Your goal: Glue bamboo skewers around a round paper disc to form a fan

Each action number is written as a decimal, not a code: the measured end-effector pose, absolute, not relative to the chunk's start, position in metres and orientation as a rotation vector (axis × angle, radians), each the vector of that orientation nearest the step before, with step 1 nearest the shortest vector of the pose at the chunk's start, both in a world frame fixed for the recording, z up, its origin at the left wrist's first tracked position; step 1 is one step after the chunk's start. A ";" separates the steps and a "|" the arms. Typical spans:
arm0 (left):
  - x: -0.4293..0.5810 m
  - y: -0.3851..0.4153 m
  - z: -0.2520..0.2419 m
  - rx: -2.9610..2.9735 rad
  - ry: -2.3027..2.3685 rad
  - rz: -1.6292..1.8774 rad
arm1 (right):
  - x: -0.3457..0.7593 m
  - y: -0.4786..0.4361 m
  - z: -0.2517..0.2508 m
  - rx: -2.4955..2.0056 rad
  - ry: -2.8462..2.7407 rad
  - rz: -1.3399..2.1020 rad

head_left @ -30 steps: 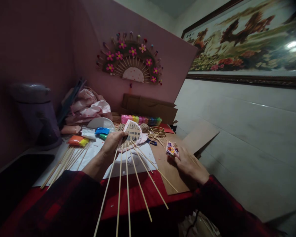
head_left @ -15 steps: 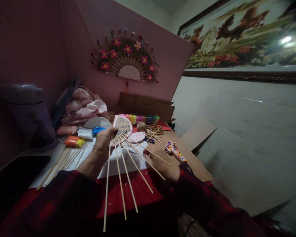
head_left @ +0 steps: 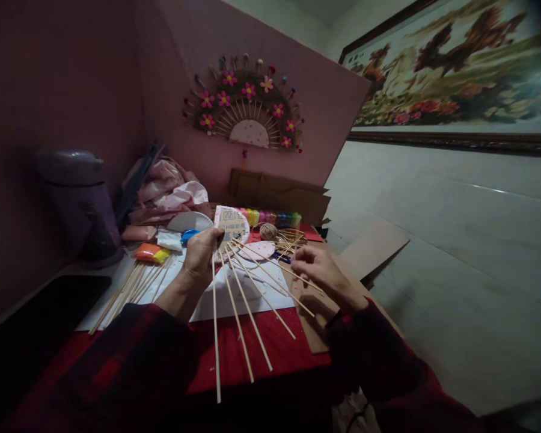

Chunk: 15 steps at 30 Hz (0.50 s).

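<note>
This is looking like somebody's home, with one corner doing duty as a craft nook. A big framed horse picture (head_left: 451,78) is hanging on the pale tiled wall (head_left: 469,240), and a lilac jug (head_left: 81,210) is standing over at the left, giving off household vibes. The crafty side is showing too: a flowery fan (head_left: 249,133) is brightening up the pink wall (head_left: 315,108), loose sticks (head_left: 121,294) are lying on white paper, and a twine ball (head_left: 268,231), an orange-and-yellow packet (head_left: 149,253) and cardboard (head_left: 279,195) are crowding the red-covered table (head_left: 232,361).
</note>
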<state>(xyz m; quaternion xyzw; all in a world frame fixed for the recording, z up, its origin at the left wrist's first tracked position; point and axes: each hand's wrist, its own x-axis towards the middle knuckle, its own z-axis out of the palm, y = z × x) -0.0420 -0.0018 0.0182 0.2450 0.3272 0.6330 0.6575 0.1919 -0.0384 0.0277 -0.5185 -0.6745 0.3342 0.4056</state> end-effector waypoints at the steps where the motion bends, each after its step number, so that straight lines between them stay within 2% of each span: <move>1: -0.041 -0.002 0.018 0.579 0.738 1.445 | 0.190 -0.034 0.029 -1.204 -1.500 0.949; 4: -0.038 -0.003 0.016 0.673 0.712 1.452 | 0.177 -0.013 0.024 -0.830 -0.970 1.188; 7: -0.036 -0.007 0.015 0.724 0.661 1.365 | 0.160 0.007 0.016 -0.599 -0.720 1.338; 15: -0.031 -0.017 0.016 0.759 0.605 1.150 | 0.147 0.002 0.000 -0.517 -0.931 1.288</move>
